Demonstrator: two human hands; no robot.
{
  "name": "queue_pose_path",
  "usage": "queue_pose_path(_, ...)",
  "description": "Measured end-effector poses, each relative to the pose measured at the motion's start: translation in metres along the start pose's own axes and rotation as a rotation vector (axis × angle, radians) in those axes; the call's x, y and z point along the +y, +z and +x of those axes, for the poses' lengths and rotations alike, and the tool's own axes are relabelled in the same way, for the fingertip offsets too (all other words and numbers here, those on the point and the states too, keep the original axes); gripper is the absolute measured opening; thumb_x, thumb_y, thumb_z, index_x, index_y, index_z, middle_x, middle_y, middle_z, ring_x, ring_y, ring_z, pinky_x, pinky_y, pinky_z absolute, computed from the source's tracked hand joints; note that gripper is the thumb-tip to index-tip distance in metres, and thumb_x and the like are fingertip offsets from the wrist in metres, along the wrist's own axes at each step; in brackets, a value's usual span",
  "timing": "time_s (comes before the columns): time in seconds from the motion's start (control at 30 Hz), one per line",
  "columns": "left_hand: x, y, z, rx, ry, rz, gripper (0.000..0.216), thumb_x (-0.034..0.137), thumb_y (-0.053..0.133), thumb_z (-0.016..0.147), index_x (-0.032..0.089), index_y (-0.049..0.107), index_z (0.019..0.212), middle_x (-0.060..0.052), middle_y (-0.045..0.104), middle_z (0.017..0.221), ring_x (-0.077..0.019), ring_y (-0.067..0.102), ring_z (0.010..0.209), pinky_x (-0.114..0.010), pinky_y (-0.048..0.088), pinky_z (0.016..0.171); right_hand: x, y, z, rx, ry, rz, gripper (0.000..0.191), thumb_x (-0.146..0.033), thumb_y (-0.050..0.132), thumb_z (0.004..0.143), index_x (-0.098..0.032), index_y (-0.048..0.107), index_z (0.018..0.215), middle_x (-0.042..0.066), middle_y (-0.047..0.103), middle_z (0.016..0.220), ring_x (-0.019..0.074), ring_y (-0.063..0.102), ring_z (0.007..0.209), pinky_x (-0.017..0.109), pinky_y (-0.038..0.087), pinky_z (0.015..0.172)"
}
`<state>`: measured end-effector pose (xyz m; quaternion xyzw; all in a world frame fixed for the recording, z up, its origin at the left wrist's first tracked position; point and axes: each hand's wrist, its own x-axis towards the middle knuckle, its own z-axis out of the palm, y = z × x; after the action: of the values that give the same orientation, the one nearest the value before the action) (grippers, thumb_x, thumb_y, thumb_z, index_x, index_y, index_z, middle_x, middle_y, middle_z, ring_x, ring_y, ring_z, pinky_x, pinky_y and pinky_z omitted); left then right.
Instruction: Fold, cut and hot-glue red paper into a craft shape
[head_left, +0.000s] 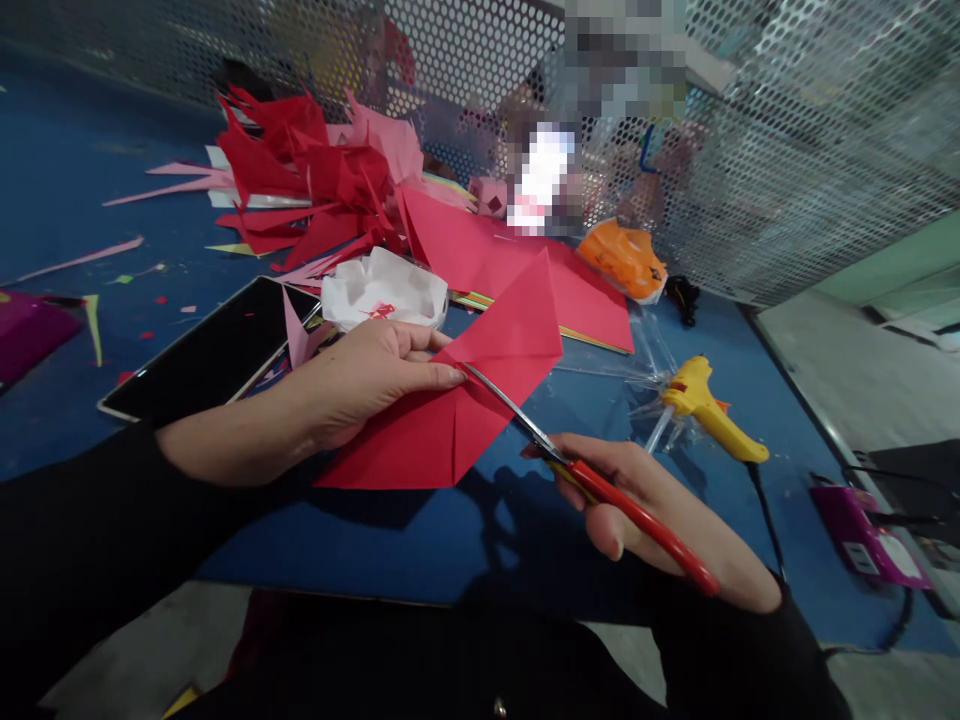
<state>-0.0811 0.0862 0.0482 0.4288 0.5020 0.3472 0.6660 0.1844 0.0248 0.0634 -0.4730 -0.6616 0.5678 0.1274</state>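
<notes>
My left hand (375,375) pinches a creased sheet of red paper (480,410) between thumb and fingers, held above the blue table. In my right hand (637,490) is a pair of scissors (637,515) with red and yellow handles, the fingers wrapped around them. The metal blades reach up and left over the paper, their tip close to my left thumb. Whether the lower blade lies under the sheet I cannot tell. Just behind my left hand stands a white paper-lined bowl (386,290) with small red bits in it.
Red paper scraps (307,170) pile up at the back left. Behind the hands lies a stack of red sheets (502,260). A yellow glue gun (712,408) with a cord rests at right, near an orange packet (624,258). A dark tablet-like panel (206,350) lies left. Perforated metal (465,55) borders the back.
</notes>
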Motion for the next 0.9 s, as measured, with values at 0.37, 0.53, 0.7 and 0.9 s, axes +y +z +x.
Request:
queue_pose_path(0.37,0.0003,0.0008,-0.0003,-0.023,-0.032,-0.036,0.02,0.022,0.081,0.067,0.021,0.075,0.086,0.002,0.069,0.064,-0.0177,0.071,0.072,-0.026,0.057,0.068,0.0046,0.0015,-0.0009,0.003,0.002,0.016,0.068,-0.083,0.057,0.071,-0.019,0.059,0.095,-0.007,0.039,0.068,0.0103,0.026,0.061,0.025,0.022,0.052)
queue_pose_path(0.53,0.0,0.001,0.0015,0.016,0.006,-0.049,0.023,0.018,0.081,0.066,0.019,0.073,0.088,0.0,0.076,0.079,-0.0135,0.071,0.076,-0.023,0.055,0.076,0.0026,0.0015,0.0009,0.019,0.0,0.01,0.062,-0.078,0.061,0.075,-0.019,0.06,0.092,-0.006,0.04,0.068,0.0099,0.029,0.06,0.025,0.024,0.052)
queue_pose_path(0.7,-0.0013,0.0004,0.0024,0.052,0.035,-0.03,0.026,0.017,0.082,0.065,0.02,0.072,0.089,0.001,0.076,0.08,-0.0133,0.07,0.077,-0.025,0.055,0.08,0.0028,0.0005,0.0011,0.015,0.008,-0.023,0.063,-0.08,0.062,0.073,-0.019,0.06,0.09,-0.006,0.04,0.068,0.0103,0.028,0.061,0.025,0.024,0.052)
queue_pose_path(0.9,-0.0032,-0.0022,0.0032,0.038,0.053,-0.009,0.027,0.02,0.083,0.065,0.019,0.073,0.09,-0.001,0.076,0.084,-0.0145,0.07,0.079,-0.025,0.055,0.077,-0.0018,0.0012,0.0015,0.014,0.034,-0.03,0.066,-0.082,0.065,0.067,-0.02,0.058,0.088,-0.006,0.042,0.067,0.0095,0.03,0.057,0.024,0.024,0.049)
